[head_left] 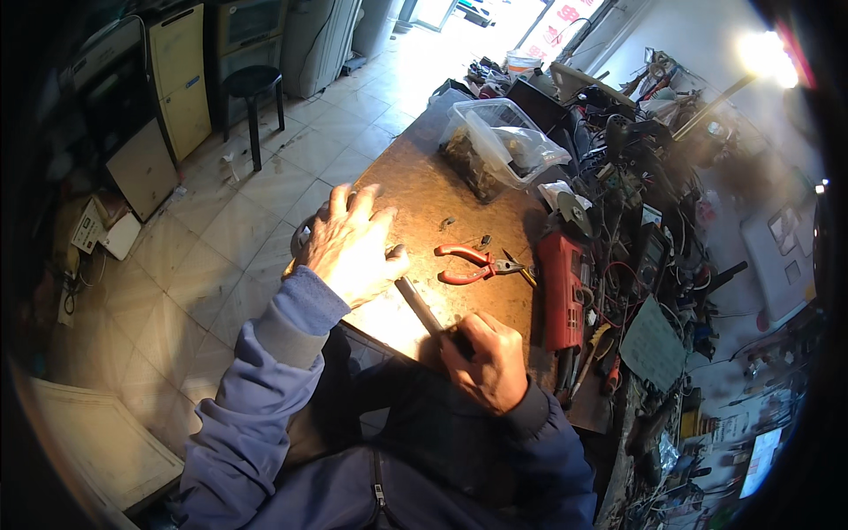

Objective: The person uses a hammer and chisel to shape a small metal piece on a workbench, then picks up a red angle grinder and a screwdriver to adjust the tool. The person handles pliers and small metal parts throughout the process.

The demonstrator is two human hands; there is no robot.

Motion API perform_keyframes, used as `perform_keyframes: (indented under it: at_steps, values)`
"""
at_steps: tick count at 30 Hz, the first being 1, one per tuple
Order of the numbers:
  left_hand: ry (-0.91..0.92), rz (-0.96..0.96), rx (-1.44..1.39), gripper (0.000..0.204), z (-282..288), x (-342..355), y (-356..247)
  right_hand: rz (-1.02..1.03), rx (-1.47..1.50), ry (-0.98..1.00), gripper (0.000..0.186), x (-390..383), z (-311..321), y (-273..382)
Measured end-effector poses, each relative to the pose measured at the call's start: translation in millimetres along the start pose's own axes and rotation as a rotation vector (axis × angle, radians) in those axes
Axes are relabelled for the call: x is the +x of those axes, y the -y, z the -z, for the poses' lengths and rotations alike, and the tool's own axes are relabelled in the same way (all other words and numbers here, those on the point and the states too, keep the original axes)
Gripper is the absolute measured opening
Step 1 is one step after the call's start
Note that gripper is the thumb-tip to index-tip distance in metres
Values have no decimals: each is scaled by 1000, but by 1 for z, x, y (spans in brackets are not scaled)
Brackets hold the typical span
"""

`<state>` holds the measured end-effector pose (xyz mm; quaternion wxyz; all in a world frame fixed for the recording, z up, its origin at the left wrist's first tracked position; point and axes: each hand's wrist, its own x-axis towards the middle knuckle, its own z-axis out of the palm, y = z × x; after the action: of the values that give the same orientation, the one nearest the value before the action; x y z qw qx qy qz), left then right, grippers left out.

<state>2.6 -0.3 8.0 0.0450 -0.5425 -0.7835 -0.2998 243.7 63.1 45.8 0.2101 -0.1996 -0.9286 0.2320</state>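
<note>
Editor: "Which of your hands has hold of something?"

Photographer: "Your right hand (pixel 486 362), its fingers closed around the near end of a dark rod (pixel 419 305) — which slants from your fist toward your left thumb, above the near edge of the brown surface (pixel 415 181)."

Editor: "And your left hand (pixel 352 252)?"

Photographer: "Spread wide, its back turned up, over the left edge of the surface, the thumb just beside the rod's far end. Whether the two touch, you cannot tell; what lies beneath your palm is hidden."

Editor: "What surrounds you?"

Photographer: "Red-handled pliers (pixel 473 266) lie beyond your right hand, handles parted, nose pointing right — small dark bits (pixel 446 224) rest just past them. A long red case (pixel 561 296) lies to the right of the pliers. Well beyond your hands, a clear plastic tub (pixel 481 119) sits tilted; wires and parts (pixel 618 155) heap up to the right."

Editor: "And farther off?"

Photographer: "A lit lamp (pixel 767 57) glares far to your right; a black stool (pixel 253 82) stands on the tiled floor (pixel 212 234) beyond your left hand."
</note>
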Motion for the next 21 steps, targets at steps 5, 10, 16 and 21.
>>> perform_keyframes:
  at_steps: [5, 10, 16, 21]
  values:
    - [-12, -9, -27, 52, -4, 1, -1, -72, -8, -17, 15, -21, 11, 6]
    - [8, 39, -47, 51, -1, 2, -2, -83, 19, -14, 14, -19, 14, 4]
    - [11, 46, -25, 51, 0, 4, -3, -109, 88, -103, 14, -33, 4, -4]
    - [0, 35, -21, 51, -2, 3, -2, -83, 54, -87, 17, -31, 4, 0]
